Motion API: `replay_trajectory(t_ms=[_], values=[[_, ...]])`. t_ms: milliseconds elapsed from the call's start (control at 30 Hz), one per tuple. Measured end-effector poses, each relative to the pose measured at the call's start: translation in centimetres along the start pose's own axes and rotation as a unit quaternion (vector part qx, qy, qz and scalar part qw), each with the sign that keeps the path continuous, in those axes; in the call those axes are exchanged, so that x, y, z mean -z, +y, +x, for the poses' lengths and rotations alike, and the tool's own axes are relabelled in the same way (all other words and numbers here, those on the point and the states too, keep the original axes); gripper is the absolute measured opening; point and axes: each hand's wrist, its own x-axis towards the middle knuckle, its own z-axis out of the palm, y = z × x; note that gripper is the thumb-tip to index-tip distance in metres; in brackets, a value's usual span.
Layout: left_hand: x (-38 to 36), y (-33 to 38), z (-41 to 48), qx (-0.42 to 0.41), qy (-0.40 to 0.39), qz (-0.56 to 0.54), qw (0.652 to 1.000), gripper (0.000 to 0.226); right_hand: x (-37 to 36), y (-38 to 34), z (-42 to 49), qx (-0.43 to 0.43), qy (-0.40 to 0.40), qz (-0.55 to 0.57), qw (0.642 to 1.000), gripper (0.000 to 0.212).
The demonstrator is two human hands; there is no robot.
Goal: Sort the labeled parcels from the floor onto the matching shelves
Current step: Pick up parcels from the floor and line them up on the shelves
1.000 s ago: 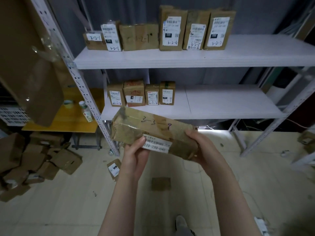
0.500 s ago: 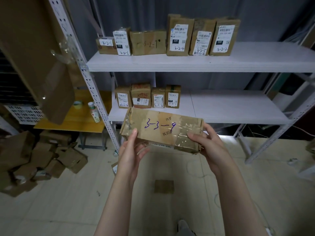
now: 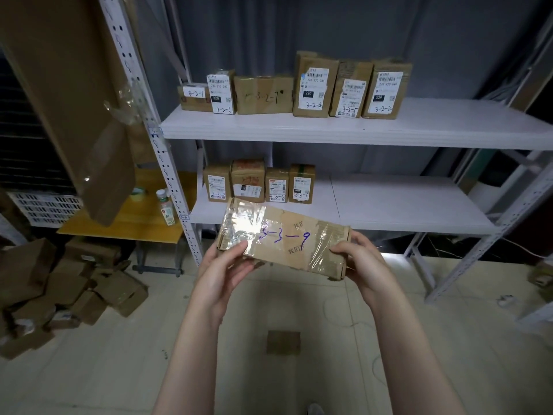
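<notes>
Parcel marked ?-3-9 | held in the air before lower shelf front edge | left hand and right hand fingers curled round its ends | step: reading label | next: probably set it right of that shelf's row of boxes

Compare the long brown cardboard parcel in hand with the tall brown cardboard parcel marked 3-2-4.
Held parcel lies lengthwise between left hand and right hand; 3-2-4 parcel stands upright on the upper shelf. Held parcel's code is inked on the cardboard; 3-2-4 parcel's is on a white label. Both are brown, hand-numbered.
</notes>
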Motion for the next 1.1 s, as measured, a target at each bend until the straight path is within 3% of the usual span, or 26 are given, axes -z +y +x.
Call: replay_trajectory(t_ms=[167,400,600,1100], values=[[0.9,0.7,0.1,0.0,-0.032,0.026,0.999,0.06,-0.7,-0.3,0.0,0.007,0.006,-0.004,1.0,0.024],[1.3,0.7,0.8,0.006,-0.032,0.051,0.998,0.044,-1.4,-0.4,0.3,0.019,0.023,0.018,0.999,0.042],[0.9,-0.2,2.2,-0.007,-0.019,0.158,0.987,0.045,-0.3,0.3,1.8,0.023,0.052,0.017,0.998,0.058],[-6.8,-3.5,10.5,-0.025,0.002,0.224,0.974,0.027,3.9,2.5,13.1,0.009,0.119,0.062,0.991,0.061]])
